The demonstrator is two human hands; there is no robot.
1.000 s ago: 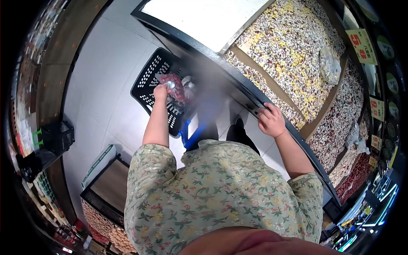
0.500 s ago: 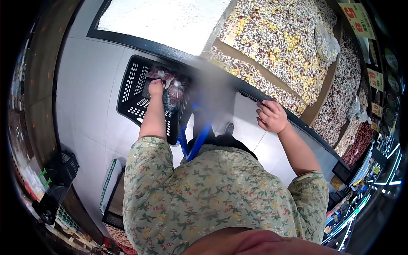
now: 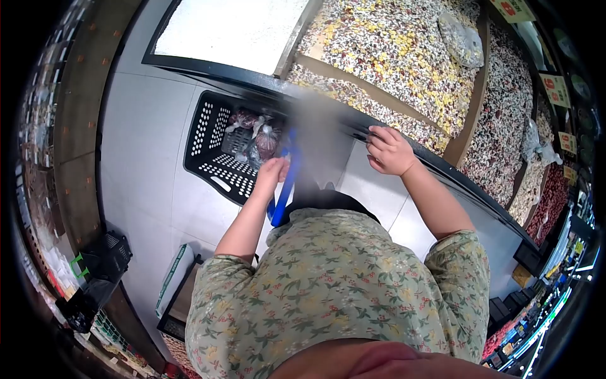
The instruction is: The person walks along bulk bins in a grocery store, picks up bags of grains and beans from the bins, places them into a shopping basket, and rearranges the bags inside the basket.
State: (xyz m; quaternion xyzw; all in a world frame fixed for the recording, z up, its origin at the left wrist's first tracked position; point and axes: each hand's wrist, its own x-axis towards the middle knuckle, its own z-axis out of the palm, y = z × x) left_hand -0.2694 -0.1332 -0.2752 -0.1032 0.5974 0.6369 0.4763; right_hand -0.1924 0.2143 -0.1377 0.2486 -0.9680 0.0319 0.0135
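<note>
Large red figures stood sideways on a pale price sign (image 3: pixel 555 90) at the right; they were too small and tilted to read surely. Another price card (image 3: pixel 512 9) was cut by the upper right edge. Green lettering ran along a white sack (image 3: pixel 175 281) at lower left, too small to read.

The black plastic basket (image 3: pixel 232 179), left of centre, had walls pierced with rows of rounded holes and an oblong slot. Inside lay a knotted, clear bag (image 3: pixel 267 140), rounded with reddish-brown contents, and a second clear bag (image 3: pixel 242 120) further up. A smooth blue handle (image 3: pixel 285 196) rose at the basket's right side. Loose white, yellow and dark red grains filled the bin (image 3: pixel 398 47) at the top, above a dark counter edge (image 3: pixel 435 144). The shirt (image 3: pixel 334 278) was pale green cloth printed with leaves and red berries.

The left hand (image 3: pixel 273 172) was curled beside the handle, and whether it gripped it could not be told. The right hand (image 3: pixel 389 151) had loosely bent, parted fingers by the counter edge, seemingly holding nothing; contact was unclear.

Half a second earlier, the left hand was over the bags; it had since moved to the handle, while the right stayed near the counter.
</note>
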